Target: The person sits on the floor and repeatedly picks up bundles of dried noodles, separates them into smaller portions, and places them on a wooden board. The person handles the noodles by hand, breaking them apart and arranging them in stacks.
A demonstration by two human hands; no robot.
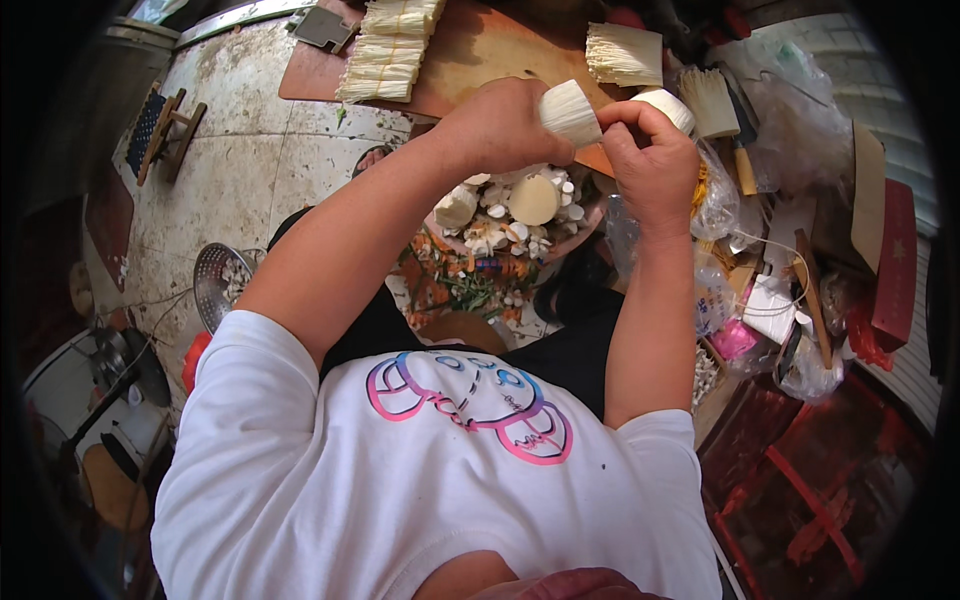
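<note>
The left hand [500,125] covers one end of the pale fibre bundle [570,112]; its fingertips are hidden. The right hand [655,160] conceals most of a second roll [668,103]. Items inside the clear bags [800,110] stay indistinct.

Take the basin [590,222] in the person's lap as the marker. Cut stub pieces [520,205] lie in it. Directly above it, both hands meet: left hand [500,125] and right hand [655,160], a bundle [570,112] between them. Beyond the basin sits the board [470,50], with stacked bundles [390,50] on it. Left of the basin, on the floor, a colander [215,285]. Right of it, bags [720,195] pile up.
</note>
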